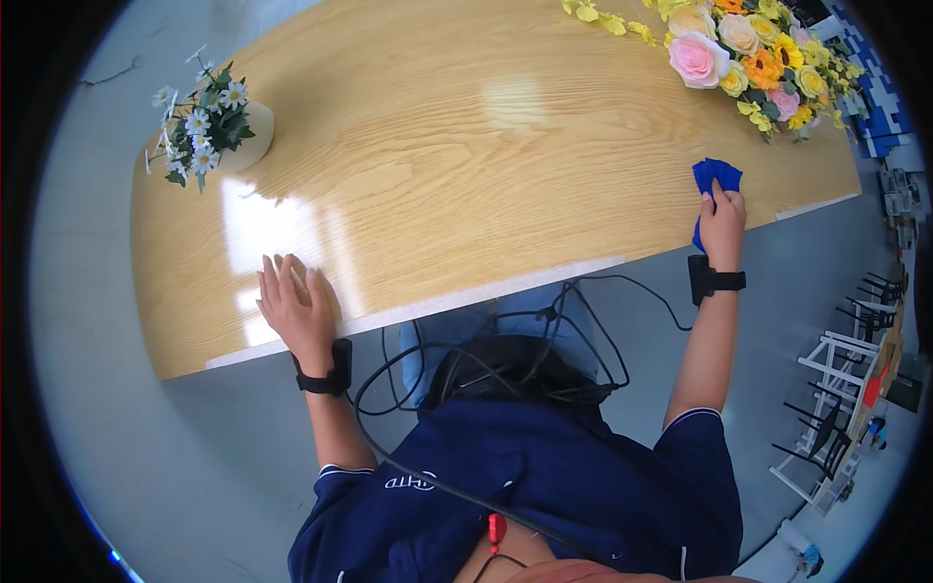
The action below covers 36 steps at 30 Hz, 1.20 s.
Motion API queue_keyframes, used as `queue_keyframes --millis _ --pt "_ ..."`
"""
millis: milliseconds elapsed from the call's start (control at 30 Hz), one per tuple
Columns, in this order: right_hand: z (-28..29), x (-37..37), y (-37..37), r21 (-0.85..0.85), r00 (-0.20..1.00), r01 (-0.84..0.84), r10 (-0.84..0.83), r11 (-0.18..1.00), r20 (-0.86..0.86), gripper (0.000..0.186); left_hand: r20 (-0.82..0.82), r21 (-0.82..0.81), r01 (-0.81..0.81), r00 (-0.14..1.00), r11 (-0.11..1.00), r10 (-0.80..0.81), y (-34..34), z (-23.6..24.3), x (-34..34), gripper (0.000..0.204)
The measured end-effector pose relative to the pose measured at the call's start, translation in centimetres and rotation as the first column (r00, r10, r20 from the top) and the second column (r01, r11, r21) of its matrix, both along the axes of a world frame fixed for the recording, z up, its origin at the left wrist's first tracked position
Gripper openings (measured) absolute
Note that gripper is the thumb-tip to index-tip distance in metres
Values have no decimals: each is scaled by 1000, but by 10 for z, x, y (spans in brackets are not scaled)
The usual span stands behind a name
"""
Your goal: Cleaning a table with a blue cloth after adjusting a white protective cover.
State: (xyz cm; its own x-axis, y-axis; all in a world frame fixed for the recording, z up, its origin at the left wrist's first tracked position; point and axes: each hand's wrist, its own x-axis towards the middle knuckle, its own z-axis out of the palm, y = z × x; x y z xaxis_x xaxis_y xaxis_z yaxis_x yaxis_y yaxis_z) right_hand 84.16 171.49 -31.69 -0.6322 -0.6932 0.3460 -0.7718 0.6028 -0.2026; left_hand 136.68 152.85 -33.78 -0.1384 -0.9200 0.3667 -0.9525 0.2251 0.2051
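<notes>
My left hand point(296, 311) rests on the light wooden table point(437, 155) near its front edge, fingers spread and holding nothing. My right hand point(721, 219) is on a folded dark blue cloth point(716, 170) at the right part of the table, near the front edge, with fingers closed over the cloth. Each wrist wears a black strapped device. A pale strip runs along the table's front edge.
A white pot of daisies point(245, 136) stands at the back left. A yellow, pink and orange flower arrangement point(739, 58) lies at the back right. Black cables point(603, 379) hang over my lap. White-framed tables and black chairs point(826, 437) stand off to the right.
</notes>
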Motion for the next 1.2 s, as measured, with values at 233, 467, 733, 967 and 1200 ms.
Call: queue_keyframes --millis 233,467,733,967,1200 --pt "25 174 -77 -9 822 -558 554 830 134 34 -64 -58 31 997 998 -35 0 0 4 35" --pt "24 234 -76 -212 533 -776 797 594 283 42 -88 -71 51 994 996 -58 -3 -2 3 35" --pt "25 212 -38 -145 453 -842 826 520 334 55 -114 -61 48 992 997 -55 -1 0 4 31" --pt "22 219 -38 10 554 -821 792 571 257 59 -137 -51 53 989 997 -59 -1 1 2 30" --pt "18 214 -40 26 562 -824 811 566 162 43 -121 -65 46 991 997 -53 -2 0 3 30"
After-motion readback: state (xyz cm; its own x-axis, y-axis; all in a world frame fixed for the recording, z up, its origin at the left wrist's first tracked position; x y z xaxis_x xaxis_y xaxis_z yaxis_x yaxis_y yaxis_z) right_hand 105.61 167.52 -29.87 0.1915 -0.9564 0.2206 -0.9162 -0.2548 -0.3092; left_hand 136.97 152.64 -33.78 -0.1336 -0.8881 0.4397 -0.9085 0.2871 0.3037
